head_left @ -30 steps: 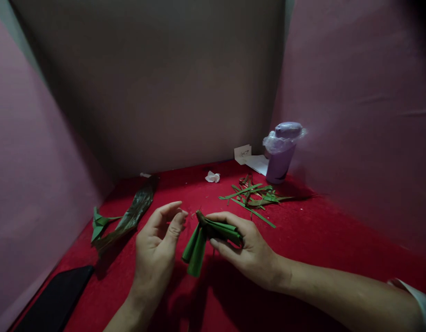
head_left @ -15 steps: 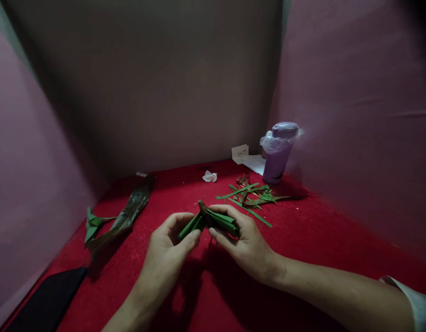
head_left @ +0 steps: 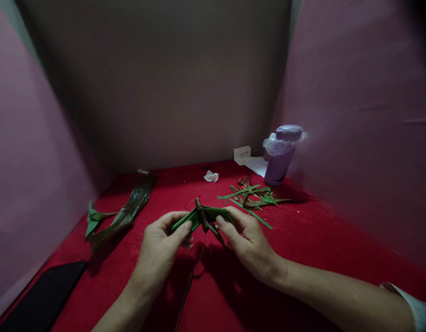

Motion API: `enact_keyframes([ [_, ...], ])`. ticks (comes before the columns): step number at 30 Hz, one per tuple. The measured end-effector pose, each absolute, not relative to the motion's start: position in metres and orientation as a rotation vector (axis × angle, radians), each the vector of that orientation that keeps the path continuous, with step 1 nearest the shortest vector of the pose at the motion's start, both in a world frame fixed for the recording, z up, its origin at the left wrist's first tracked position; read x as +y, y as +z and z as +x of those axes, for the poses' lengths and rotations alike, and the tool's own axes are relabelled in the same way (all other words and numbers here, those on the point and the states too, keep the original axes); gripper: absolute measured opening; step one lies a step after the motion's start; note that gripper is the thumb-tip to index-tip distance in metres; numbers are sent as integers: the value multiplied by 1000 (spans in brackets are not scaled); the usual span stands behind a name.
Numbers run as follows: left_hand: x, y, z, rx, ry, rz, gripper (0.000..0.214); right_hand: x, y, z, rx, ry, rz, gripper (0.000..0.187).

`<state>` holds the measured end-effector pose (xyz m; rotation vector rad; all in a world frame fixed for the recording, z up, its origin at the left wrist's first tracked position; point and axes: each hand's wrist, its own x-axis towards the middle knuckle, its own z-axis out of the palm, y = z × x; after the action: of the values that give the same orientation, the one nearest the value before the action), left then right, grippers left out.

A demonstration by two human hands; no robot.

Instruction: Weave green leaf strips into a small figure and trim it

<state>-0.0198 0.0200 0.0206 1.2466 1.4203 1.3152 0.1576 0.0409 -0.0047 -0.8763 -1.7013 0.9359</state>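
Observation:
Between my hands is a folded green leaf piece point(head_left: 213, 213) with two wing-like sides and a brown stem at its middle. My left hand point(head_left: 161, 244) pinches the left side between thumb and fingers. On the other side, my right hand point(head_left: 249, 240) grips the right wing, thumb on top. A thin brown strand point(head_left: 202, 249) hangs from the middle down toward the red cloth. Part of the leaf is hidden behind my fingers.
Cut green leaf strips point(head_left: 256, 196) lie beyond my right hand, near a purple tumbler point(head_left: 280, 161) with plastic wrap. White papers point(head_left: 256, 164) and a crumpled tissue point(head_left: 211, 176) are at the back. At left are a long dried leaf point(head_left: 133, 207), a folded green leaf shape point(head_left: 92, 220) and a black flat object point(head_left: 43, 293).
The leaf piece has been tilted and its two sides spread flatter. The stem and the hanging strand now show below it. Both hands still hold it.

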Motion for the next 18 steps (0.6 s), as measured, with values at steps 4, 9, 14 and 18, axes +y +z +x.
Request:
enact_keyframes([
  [4,19,21,-20,1445,1321,1259,26,42,-4,159,-1696,903,-885,18],
  [9,19,25,-19,1455,1300,1260,26,41,0,160,-1698,788,-883,17],
  [14,19,26,-15,1400,1303,1197,23,40,3,159,-1698,906,-790,16],
  [18,20,21,-15,1332,1275,1125,21,44,4,157,-1584,1156,-768,14],
])
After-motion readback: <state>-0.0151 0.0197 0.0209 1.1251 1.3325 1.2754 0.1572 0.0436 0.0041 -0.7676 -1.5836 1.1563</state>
